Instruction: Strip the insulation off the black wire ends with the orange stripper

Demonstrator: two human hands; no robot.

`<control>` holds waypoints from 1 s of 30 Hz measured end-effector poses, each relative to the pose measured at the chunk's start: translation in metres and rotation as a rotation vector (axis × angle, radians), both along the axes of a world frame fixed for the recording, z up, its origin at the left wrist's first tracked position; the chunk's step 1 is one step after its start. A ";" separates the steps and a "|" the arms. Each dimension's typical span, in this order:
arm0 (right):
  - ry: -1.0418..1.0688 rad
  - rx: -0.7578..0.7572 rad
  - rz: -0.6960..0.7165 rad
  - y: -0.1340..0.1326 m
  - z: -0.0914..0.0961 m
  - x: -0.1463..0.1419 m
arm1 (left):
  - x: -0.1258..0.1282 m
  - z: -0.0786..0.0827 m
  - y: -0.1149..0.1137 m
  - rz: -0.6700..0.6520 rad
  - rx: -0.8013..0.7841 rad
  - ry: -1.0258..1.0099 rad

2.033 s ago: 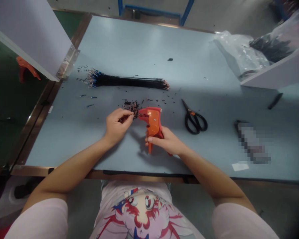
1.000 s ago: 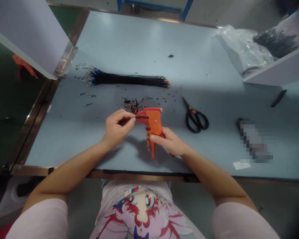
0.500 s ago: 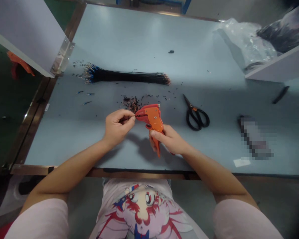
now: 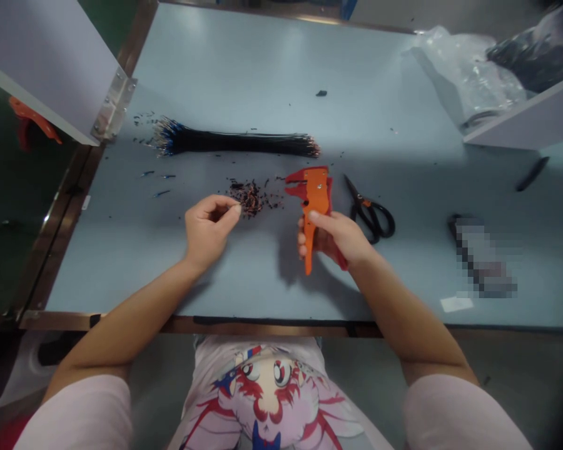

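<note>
My right hand [image 4: 340, 236] is wrapped round the handles of an orange and red wire stripper [image 4: 316, 195]. Its jaws point left and stand apart from my other hand, with nothing visible between them. My left hand [image 4: 209, 226] is closed in a pinch on a thin wire, of which only a tiny end shows at the fingertips. Just beyond those fingertips lies a pile of small black and copper-coloured scraps [image 4: 251, 199]. Farther back, a bundle of black wires [image 4: 244, 142] lies across the table, with blue and silvery ends on the left and bare copper ends on the right.
Black-handled scissors [image 4: 370, 215] lie to the right of my right hand. Several loose blue-ended pieces [image 4: 161, 194] are on the left. A blurred-out object [image 4: 483, 256], a white label [image 4: 456, 304] and clear plastic bags [image 4: 473, 75] are on the right. White panels [image 4: 51, 56] flank the table [image 4: 263, 275].
My hands have separated. The wire stripper has moved right and away from me, its jaws off the wire. My left hand has shifted slightly left, still pinched.
</note>
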State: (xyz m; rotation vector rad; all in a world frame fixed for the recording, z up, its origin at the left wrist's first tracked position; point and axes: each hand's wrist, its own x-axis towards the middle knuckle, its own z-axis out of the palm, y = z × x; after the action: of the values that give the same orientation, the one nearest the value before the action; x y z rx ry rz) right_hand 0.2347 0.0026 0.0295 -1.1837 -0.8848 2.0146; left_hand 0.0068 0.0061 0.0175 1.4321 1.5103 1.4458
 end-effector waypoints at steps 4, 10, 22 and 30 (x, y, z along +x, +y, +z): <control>-0.078 -0.030 0.219 -0.001 -0.001 0.003 | 0.001 -0.006 0.002 -0.052 -0.036 -0.058; -0.022 0.000 0.290 -0.011 -0.001 -0.009 | 0.006 -0.007 -0.003 -0.104 -0.049 -0.001; 0.010 0.049 0.331 -0.017 0.003 -0.018 | 0.009 -0.007 -0.007 -0.192 -0.046 -0.003; -0.055 0.105 0.322 -0.022 0.000 -0.021 | 0.008 -0.001 -0.008 -0.161 0.021 0.104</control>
State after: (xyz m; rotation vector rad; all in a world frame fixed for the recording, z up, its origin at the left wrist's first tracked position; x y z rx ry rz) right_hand 0.2134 -0.0191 0.0293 -1.0978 -1.2602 2.1612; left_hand 0.0151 -0.0014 0.0163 1.6245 1.4093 1.3125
